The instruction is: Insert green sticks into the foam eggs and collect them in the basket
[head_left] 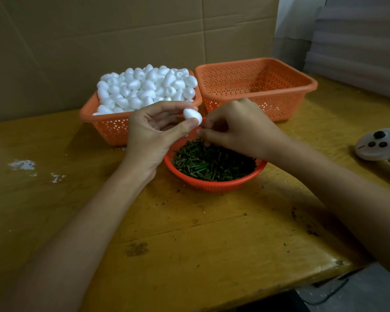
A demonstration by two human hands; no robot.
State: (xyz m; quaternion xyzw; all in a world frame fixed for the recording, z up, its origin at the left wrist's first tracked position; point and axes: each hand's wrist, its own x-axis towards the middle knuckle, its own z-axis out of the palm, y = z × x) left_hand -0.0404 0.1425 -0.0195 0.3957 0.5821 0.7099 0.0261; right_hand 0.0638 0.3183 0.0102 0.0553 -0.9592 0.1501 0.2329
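My left hand (pixel 154 134) pinches a white foam egg (pixel 192 115) between thumb and fingers, above the round orange bowl (pixel 214 184) of green sticks (pixel 212 162). My right hand (pixel 236 126) pinches a thin green stick (pixel 203 126) whose tip meets the egg's lower end. Behind on the left, an orange basket (pixel 104 127) is heaped with several white foam eggs (pixel 144 86). A second orange basket (pixel 257 86) stands at the back right; no eggs show inside it.
All three containers stand on a yellow wooden table (pixel 189 233). A cardboard wall (pixel 122 30) rises behind them. A white controller (pixel 381 144) lies at the right edge. White foam crumbs (pixel 23 165) are scattered on the left. The table's front right corner drops off.
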